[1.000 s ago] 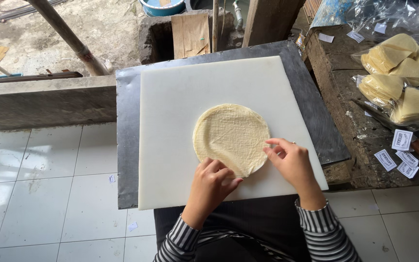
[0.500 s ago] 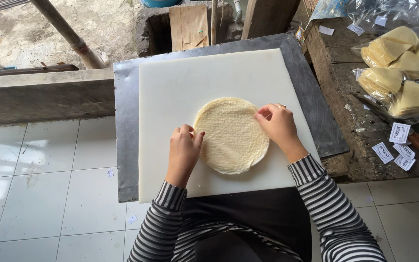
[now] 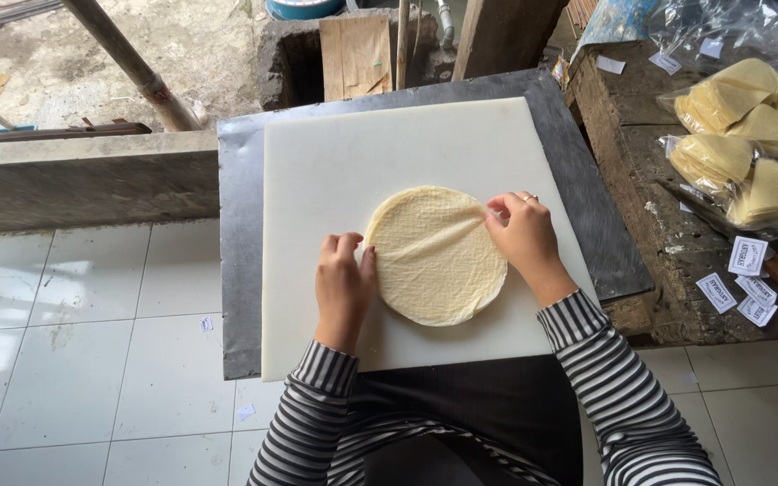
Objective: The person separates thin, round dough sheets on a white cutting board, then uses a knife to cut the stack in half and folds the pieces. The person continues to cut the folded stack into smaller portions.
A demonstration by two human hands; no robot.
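Note:
A round, pale yellow thin flat sheet with a crinkled surface (image 3: 432,256) lies on a white cutting board (image 3: 353,153), which rests on a grey metal plate (image 3: 239,234). My left hand (image 3: 344,286) rests at the sheet's left edge, fingertips touching the rim. My right hand (image 3: 524,236) pinches the sheet's upper right edge between thumb and fingers. Both arms wear black-and-white striped sleeves.
A rough wooden bench (image 3: 659,180) stands to the right with clear bags of folded yellow sheets (image 3: 745,135) and small white paper labels (image 3: 740,279). White floor tiles (image 3: 74,360) lie to the left, a concrete ledge (image 3: 83,184) behind them.
Both hands have moved from the sheet's near edge up to its two sides. The right hand has now taken hold of the upper right rim.

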